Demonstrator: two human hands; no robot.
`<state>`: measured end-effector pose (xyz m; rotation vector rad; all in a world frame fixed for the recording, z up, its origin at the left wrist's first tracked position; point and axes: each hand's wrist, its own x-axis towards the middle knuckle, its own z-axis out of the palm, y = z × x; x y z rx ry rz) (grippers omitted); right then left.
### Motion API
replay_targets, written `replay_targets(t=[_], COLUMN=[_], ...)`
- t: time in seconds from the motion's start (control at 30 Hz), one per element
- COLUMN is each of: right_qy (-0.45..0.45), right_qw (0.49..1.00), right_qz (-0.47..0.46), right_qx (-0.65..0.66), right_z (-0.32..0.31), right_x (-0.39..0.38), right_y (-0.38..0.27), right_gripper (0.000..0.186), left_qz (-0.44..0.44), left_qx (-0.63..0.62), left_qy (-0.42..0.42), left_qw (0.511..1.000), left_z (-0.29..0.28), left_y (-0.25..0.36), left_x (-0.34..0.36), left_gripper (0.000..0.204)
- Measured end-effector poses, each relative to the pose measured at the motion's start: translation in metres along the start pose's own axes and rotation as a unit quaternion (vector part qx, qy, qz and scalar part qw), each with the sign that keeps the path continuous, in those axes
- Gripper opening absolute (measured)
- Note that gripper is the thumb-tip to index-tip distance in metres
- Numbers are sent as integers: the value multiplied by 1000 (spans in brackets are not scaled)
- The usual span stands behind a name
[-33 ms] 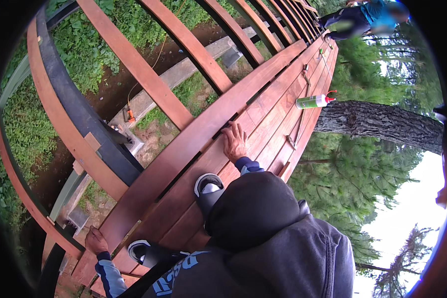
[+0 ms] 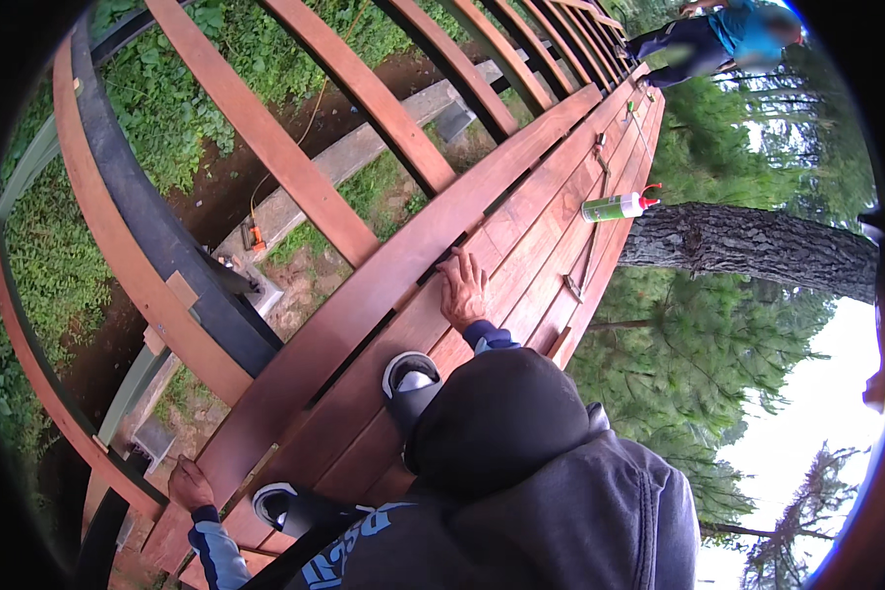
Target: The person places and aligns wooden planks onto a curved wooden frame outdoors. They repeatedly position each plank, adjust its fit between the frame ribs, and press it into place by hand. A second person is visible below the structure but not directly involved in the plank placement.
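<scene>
A long reddish-brown wooden board (image 2: 310,329) lies across the joists, along the edge of the laid deck planks (image 2: 369,366). Dark gaps show between it and the nearest plank. At the board's near end, my left hand (image 2: 190,484) is closed around its outer edge; the fingertips are partly hidden. My right hand (image 2: 465,288) lies open on the nearest plank, fingers spread, with the fingertips close to the gap. Nothing is held in it.
Bare joists (image 2: 265,138) extend to the left over open ground, with an orange tool (image 2: 255,238) below. A glue bottle (image 2: 619,206) with a red cap and a metal bar clamp (image 2: 573,287) lie on the deck. Another person (image 2: 693,49) stands at the far end.
The view has shifted slightly. Both my hands keep their places, the left at the board's end and the right on the plank.
</scene>
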<state>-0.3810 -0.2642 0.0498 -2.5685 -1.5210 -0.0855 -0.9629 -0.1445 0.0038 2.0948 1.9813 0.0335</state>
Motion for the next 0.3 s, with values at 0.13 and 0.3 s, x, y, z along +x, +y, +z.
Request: replay_targets(t=[0.13, 0.3], right_qy=[-18, 40], right_qw=[999, 989], right_qz=[8, 75], right_qx=[43, 117], right_z=[5, -9], right_x=[7, 6], right_y=[-12, -5], right_gripper=[28, 39], left_qz=[5, -3], left_qx=[-21, 14], left_qy=[-27, -83], left_qw=[999, 996], left_z=[2, 35], left_y=[8, -27], left_x=[1, -5], left_gripper=[46, 38])
